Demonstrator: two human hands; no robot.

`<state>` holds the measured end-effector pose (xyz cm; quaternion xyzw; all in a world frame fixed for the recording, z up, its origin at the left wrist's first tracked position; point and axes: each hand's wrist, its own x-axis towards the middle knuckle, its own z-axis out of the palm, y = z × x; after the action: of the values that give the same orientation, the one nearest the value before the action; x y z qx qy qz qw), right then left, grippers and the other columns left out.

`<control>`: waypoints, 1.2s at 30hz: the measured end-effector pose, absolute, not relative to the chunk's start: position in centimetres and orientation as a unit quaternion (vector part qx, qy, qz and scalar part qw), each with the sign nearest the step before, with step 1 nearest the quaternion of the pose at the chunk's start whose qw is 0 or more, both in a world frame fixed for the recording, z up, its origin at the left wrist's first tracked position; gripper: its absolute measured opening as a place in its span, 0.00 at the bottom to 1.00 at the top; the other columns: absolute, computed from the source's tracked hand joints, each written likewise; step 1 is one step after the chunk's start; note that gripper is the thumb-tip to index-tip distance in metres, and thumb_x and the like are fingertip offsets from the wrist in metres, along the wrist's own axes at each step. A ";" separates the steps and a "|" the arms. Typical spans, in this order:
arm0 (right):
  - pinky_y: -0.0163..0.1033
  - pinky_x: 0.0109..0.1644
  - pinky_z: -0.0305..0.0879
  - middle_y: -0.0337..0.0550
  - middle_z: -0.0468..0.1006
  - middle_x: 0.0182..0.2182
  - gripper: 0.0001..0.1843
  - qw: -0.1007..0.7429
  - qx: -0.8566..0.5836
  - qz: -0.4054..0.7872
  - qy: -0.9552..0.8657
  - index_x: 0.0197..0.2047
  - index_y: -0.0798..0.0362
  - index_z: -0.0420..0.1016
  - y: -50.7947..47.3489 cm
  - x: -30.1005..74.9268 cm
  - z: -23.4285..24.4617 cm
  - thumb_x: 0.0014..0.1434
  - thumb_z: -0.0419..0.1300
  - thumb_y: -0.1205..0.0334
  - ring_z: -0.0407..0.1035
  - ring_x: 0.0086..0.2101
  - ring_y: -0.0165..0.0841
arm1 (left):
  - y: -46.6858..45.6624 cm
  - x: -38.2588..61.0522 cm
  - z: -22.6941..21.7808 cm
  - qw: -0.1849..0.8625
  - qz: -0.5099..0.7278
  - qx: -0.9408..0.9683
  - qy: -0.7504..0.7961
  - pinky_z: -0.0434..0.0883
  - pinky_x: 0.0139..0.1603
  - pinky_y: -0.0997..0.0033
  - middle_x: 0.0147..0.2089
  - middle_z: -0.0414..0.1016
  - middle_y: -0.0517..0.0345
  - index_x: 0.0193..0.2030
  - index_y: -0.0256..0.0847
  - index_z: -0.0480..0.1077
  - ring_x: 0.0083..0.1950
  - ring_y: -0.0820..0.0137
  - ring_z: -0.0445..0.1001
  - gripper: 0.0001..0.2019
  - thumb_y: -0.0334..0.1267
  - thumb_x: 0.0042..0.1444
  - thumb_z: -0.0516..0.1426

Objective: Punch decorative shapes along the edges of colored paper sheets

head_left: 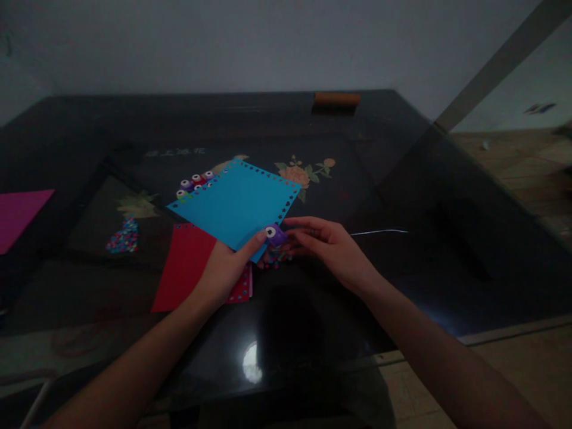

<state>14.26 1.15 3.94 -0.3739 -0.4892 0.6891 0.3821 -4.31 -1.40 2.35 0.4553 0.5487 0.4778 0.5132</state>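
Observation:
A blue sheet of paper (pixel 235 205) with small shapes punched along its edges is tilted above the table. My left hand (pixel 230 256) is closed on its near corner, thumb on top beside a purple paper punch (pixel 276 235). That punch sits over the sheet's right corner area, its round white button facing up. My right hand (pixel 328 244) curls in from the right, fingertips at the punch's side. Beneath the hands lie small coloured paper cutouts (pixel 279 257). A red sheet (pixel 185 265) with punched edges lies under the blue one, partly hidden.
Several other paper punches (pixel 196 180) stand behind the blue sheet. A heap of coloured cutouts (pixel 125 237) lies left, and a magenta sheet (pixel 22 214) at the far left. An orange-brown roll (pixel 336 99) rests at the back of the glossy black table (pixel 402 179).

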 end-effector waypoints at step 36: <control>0.42 0.43 0.65 0.45 0.75 0.35 0.08 0.315 -0.472 0.278 -0.775 0.40 0.52 0.67 1.0 14.3 3.0 0.60 0.51 0.72 0.70 0.38 0.35 | -1.1 -4.8 3.2 0.382 0.436 0.543 0.608 0.75 0.34 0.66 0.32 0.81 0.53 0.35 0.38 0.74 0.34 0.61 0.79 0.16 0.51 0.52 0.60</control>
<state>14.30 1.03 2.99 -0.4721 -0.7750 0.2779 0.3149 -4.75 -1.11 3.24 0.5428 0.6079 0.4356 0.3823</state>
